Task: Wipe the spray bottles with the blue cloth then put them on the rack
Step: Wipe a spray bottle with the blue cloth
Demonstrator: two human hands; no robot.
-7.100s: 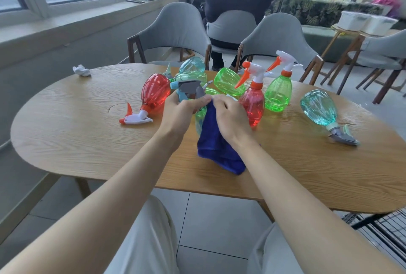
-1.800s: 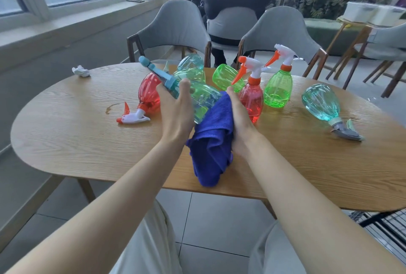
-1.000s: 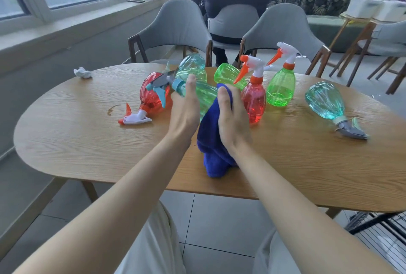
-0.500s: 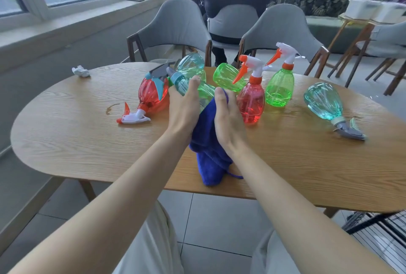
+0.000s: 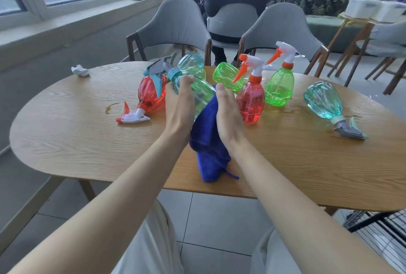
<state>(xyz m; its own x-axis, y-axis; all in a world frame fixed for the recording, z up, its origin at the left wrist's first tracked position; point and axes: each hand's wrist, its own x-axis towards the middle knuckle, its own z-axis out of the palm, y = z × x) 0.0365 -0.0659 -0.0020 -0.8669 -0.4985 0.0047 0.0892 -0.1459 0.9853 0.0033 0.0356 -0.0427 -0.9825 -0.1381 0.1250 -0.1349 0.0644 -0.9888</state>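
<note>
The left grip (image 5: 179, 108) curls round a translucent green plastic spray bottle (image 5: 197, 93) near its neck, thumb on top, holding it tilted with the blue-grey trigger head pointing up and away to the left. The right grip (image 5: 228, 117), flat with its visible finger straight, presses a blue microfibre cloth (image 5: 208, 152) against the bottle's near side. The cloth's tail hangs down to the oval wooden surface (image 5: 66, 130). Just right of that grip stands a red translucent spray bottle (image 5: 251, 102).
</note>
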